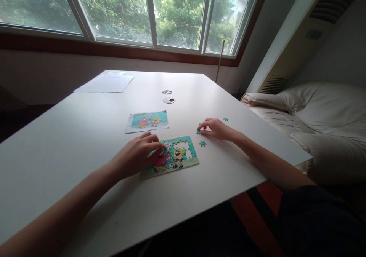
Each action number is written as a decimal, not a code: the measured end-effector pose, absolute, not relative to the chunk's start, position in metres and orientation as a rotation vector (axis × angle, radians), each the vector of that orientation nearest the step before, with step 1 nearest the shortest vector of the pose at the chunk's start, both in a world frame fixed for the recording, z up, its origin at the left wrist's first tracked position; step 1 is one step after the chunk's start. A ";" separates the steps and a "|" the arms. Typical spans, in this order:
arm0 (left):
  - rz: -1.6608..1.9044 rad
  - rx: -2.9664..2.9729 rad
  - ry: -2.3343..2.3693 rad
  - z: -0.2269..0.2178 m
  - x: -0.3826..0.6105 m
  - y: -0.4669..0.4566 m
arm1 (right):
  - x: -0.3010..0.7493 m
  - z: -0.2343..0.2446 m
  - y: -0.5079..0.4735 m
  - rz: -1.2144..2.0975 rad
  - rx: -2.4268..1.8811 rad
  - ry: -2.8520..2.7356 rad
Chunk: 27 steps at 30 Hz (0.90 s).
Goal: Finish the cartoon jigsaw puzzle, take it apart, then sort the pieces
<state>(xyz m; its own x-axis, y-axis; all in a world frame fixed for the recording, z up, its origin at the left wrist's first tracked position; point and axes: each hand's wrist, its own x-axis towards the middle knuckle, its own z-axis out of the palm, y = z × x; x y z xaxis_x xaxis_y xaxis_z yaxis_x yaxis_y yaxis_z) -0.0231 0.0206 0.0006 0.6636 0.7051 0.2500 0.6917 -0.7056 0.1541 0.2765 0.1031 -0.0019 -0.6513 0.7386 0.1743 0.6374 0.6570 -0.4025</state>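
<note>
A jigsaw puzzle (195,159) with cartoon figures lies on the white table, with a gap in its upper right part. My left hand (140,152) rests over the puzzle's left side, thumb and index finger apart, fingertips touching its surface and covering part of the picture. To the right of the puzzle, my right hand (215,129) has its thumb and index finger bent onto a small teal puzzle piece (198,132) at the tabletop. Just below that hand lies a loose piece (203,144), and another piece (225,118) is beyond it.
Behind the puzzle lies a printed reference picture (148,120) of the same figures. Two small round discs (168,100) are farther back on the table (94,116), and a white sheet (105,83) is at its far left. A cream leather sofa (323,108) stands along the right.
</note>
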 end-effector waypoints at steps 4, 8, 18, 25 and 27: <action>0.450 2.823 1.178 0.001 -0.022 0.020 | 0.277 0.001 0.104 0.437 -1.125 -2.551; 0.476 2.813 1.182 0.003 -0.020 0.019 | 0.276 0.001 0.104 0.423 -1.123 -2.529; 0.748 2.491 1.247 0.005 0.000 0.018 | 0.245 0.011 0.078 0.816 -0.871 -2.355; 0.778 2.131 1.312 0.012 0.023 0.013 | 0.217 0.016 0.062 0.988 -0.724 -2.254; 0.810 2.050 1.301 0.011 0.023 0.013 | 0.213 0.016 0.061 0.979 -0.729 -2.259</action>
